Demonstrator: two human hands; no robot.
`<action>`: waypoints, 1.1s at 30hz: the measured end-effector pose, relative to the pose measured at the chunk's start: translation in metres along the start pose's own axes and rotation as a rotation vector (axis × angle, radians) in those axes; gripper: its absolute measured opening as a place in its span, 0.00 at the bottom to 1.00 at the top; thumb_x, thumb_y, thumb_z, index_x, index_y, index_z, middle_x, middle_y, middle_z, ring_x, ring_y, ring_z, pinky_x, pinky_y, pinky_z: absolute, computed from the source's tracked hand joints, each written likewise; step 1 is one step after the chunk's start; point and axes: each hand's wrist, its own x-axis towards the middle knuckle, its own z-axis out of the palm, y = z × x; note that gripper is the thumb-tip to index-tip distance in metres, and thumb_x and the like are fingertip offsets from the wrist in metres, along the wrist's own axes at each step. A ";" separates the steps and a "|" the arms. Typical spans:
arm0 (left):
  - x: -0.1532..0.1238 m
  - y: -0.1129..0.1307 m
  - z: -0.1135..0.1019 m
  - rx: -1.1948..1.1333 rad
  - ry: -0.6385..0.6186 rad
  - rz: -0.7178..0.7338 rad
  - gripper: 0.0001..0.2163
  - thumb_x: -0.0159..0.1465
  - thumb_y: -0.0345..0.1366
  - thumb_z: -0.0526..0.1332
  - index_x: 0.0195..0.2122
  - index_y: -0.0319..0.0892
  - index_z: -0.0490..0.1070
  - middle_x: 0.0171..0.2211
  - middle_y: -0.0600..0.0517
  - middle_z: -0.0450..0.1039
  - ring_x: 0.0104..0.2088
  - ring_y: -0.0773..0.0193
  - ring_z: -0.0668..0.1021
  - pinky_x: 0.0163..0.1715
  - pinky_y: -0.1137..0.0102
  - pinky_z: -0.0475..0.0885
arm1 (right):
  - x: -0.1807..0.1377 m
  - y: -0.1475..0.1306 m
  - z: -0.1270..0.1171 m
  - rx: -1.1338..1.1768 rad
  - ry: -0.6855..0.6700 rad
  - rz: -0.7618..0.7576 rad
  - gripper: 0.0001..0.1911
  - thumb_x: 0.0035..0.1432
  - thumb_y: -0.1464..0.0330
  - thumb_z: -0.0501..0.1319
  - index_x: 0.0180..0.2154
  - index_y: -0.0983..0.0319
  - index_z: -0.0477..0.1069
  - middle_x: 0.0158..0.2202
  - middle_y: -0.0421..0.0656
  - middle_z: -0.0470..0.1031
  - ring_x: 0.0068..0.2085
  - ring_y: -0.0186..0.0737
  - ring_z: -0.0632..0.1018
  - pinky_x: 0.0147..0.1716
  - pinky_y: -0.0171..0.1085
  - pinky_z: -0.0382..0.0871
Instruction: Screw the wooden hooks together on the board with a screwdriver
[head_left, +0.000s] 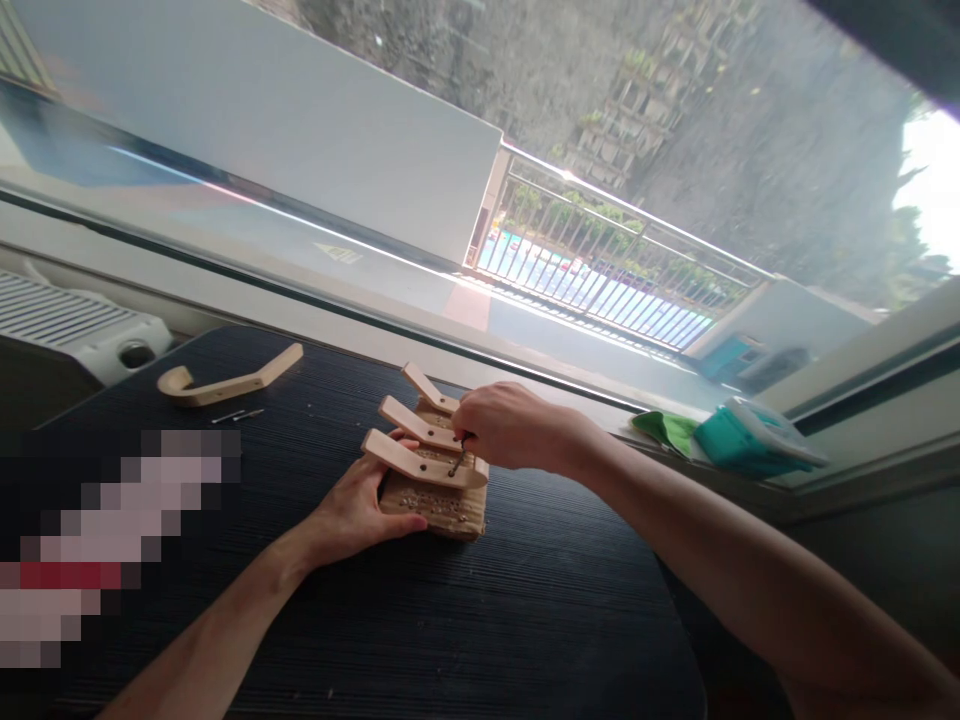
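Note:
My left hand (367, 508) is wrapped round the left side of a corrugated cardboard block (442, 520), its thumb along the near edge. Across the block lie three pale wooden hooks, each with dark holes: a near hook (405, 459), a middle hook (412, 424) and a far hook (427, 382). Above the right end of the block, my right hand (499, 425) is closed on a thin dark hex key (459, 458). The key's tip meets the near hook at its right hole. My right fist covers the right ends of the middle and far hooks.
Another wooden hook (232, 388) lies at the back left of the black table (555, 620), with small screws (238, 415) close by. A teal container (750, 437) and a green cloth (664, 430) stand on the window sill. Pixelation hides the left side.

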 end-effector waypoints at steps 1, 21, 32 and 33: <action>0.000 0.000 0.000 -0.002 0.001 -0.002 0.38 0.47 0.48 0.70 0.58 0.44 0.62 0.54 0.44 0.70 0.62 0.43 0.63 0.60 0.49 0.61 | 0.000 0.000 -0.001 0.002 -0.009 0.022 0.10 0.57 0.74 0.56 0.37 0.66 0.76 0.37 0.48 0.79 0.38 0.41 0.78 0.30 0.35 0.60; 0.000 -0.001 0.000 -0.017 0.004 0.018 0.36 0.47 0.48 0.71 0.57 0.47 0.64 0.54 0.46 0.70 0.63 0.43 0.62 0.62 0.48 0.59 | -0.003 -0.002 0.003 -0.007 0.049 -0.027 0.11 0.57 0.77 0.55 0.37 0.65 0.76 0.38 0.47 0.78 0.38 0.41 0.78 0.28 0.35 0.58; -0.001 0.002 -0.001 -0.017 -0.005 0.011 0.34 0.48 0.48 0.70 0.57 0.47 0.64 0.54 0.46 0.71 0.63 0.43 0.62 0.62 0.48 0.59 | -0.013 -0.003 0.000 0.019 0.028 0.036 0.12 0.55 0.77 0.57 0.40 0.65 0.75 0.43 0.48 0.77 0.40 0.42 0.77 0.29 0.34 0.60; -0.001 0.002 -0.001 -0.016 -0.004 0.008 0.34 0.48 0.48 0.70 0.57 0.46 0.64 0.54 0.46 0.71 0.63 0.43 0.62 0.62 0.48 0.59 | -0.015 -0.004 -0.001 0.016 0.038 0.031 0.13 0.55 0.77 0.57 0.41 0.65 0.75 0.44 0.48 0.76 0.40 0.42 0.77 0.28 0.34 0.60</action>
